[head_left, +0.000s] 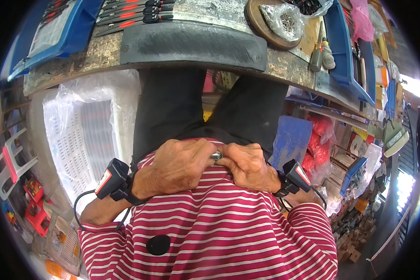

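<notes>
Both my hands are drawn together at my waist, in front of my striped shirt (210, 205). Between their fingertips is a small shiny metal piece (216, 155), mostly covered, so its kind does not show. My left hand (179, 161) is closed, its thumb and fingers pinching the piece from the left. My right hand (247, 165) is also closed, with bent fingers meeting the piece from the right. Dark trousers (172, 107) show beyond the hands, under the bench edge.
A worn workbench (93, 58) spans the far side, a dark strip (191, 44) on its edge. Several red-and-black-handled tools (135, 11), a round wooden board (259, 28), a screwdriver (317, 53) and blue bins (72, 35) sit there. A plastic-lined white crate (86, 126) stands left; red bags (319, 140) lie right.
</notes>
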`<state>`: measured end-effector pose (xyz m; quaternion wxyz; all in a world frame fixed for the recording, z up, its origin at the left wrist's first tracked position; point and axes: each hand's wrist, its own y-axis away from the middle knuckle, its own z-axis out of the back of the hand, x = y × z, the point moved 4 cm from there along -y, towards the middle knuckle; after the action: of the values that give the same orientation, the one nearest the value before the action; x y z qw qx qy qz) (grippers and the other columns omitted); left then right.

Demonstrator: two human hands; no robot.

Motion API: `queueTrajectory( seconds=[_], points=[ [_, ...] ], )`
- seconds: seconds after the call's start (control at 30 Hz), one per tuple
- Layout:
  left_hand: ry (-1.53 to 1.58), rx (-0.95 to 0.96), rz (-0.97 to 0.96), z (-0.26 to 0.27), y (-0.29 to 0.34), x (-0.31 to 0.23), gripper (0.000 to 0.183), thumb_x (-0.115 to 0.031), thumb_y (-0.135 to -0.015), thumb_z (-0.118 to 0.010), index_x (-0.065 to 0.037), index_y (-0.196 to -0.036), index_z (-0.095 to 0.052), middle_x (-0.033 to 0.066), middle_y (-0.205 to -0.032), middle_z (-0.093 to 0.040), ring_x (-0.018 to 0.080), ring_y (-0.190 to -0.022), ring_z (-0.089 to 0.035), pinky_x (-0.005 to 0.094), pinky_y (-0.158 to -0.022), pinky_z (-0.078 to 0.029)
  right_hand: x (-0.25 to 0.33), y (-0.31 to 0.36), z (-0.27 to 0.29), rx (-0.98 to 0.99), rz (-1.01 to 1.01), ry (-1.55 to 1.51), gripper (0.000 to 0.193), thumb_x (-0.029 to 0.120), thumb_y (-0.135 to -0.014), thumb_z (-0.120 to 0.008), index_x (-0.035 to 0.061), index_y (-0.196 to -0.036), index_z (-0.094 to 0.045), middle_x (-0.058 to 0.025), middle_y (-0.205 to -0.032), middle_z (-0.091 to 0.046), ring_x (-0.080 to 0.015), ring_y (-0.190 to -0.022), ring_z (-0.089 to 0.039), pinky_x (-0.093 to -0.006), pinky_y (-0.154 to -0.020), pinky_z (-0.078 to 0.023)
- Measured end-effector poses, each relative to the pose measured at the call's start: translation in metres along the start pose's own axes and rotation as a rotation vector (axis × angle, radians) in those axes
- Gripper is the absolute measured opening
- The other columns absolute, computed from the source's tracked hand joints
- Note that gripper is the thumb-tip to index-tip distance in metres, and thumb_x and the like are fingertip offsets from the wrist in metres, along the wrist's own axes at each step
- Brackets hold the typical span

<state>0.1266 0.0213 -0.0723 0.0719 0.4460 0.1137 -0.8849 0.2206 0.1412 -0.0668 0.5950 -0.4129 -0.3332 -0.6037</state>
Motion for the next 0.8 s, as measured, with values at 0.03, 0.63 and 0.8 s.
queueTrajectory(
  seconds=[0.03,0.63,0.8],
  points=[
    [-0.009,0.004,-0.004,-0.001,0.0,0.0,0.02,-0.005,-0.073,-0.068,0.0,-0.089,-0.057,0.0113,-0.07,-0.058,0.0258,-0.06,-0.061,0.032,-0.051,-0.047,0.0,0.0,0.0,-0.017,0.015,-0.009,0.011,-0.007,-0.076,-0.064,-0.0057,-0.073,-0.053,-0.0183,-0.061,-0.052,-0.0289,-0.048,-0.054,-0.0349,-0.043,-0.04],
    [-0.167,-0.12,-0.069,0.019,-0.026,0.005,0.015,-0.008,-0.075,-0.065,-0.002,-0.083,-0.055,0.0096,-0.069,-0.056,0.0223,-0.062,-0.061,0.0313,-0.049,-0.046,-0.011,-0.021,0.015,-0.094,-0.173,-0.169,0.017,0.001,-0.081,-0.065,-0.0051,-0.097,-0.061,-0.0163,-0.072,-0.064,-0.0257,-0.06,-0.064,-0.0312,-0.053,-0.048],
    [-0.153,-0.232,-0.089,0.034,-0.048,0.005,0.019,-0.007,-0.072,-0.068,-0.002,-0.087,-0.057,0.0092,-0.072,-0.057,0.0239,-0.064,-0.061,0.0325,-0.051,-0.047,-0.015,-0.032,0.034,-0.13,-0.256,-0.168,0.02,0.003,-0.085,-0.064,-0.0022,-0.103,-0.06,-0.0038,-0.067,-0.062,-0.0061,-0.052,-0.054,-0.0196,-0.046,-0.041]
  ],
)
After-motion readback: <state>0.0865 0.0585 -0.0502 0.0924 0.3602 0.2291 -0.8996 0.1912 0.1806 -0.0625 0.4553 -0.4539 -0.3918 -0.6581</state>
